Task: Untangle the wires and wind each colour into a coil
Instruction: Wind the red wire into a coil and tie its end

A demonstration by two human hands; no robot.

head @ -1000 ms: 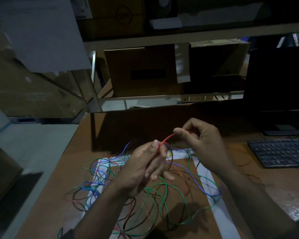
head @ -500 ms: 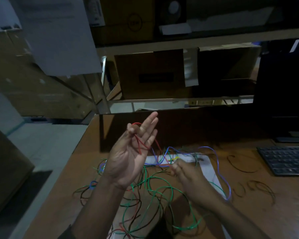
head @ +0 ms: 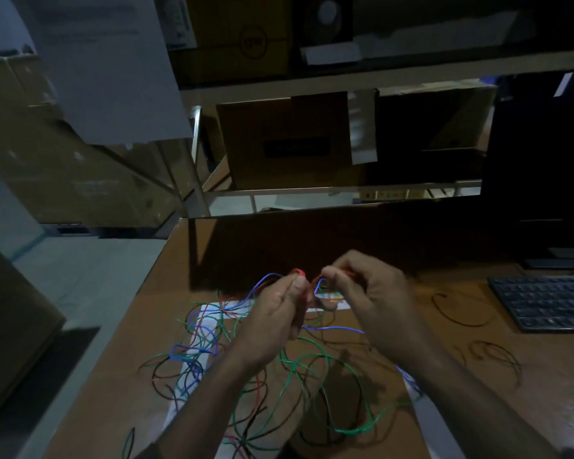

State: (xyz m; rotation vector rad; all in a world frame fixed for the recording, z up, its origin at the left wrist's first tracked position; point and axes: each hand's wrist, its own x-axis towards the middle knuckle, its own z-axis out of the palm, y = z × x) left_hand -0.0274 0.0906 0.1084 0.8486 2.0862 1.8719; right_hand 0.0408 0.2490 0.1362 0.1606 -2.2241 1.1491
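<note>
Both hands [head: 279, 313] [head: 368, 299] now meet above the desk's [head: 478, 409] far edge, each pinching the red wire [head: 298, 272] — tugging could tighten the tangle [head: 279, 376].

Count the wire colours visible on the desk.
4. Red wire is held up between the left hand and right hand; blue wire bunches at left; green wire loops in the middle; black wire lies near the keyboard. Others may be hidden.
</note>
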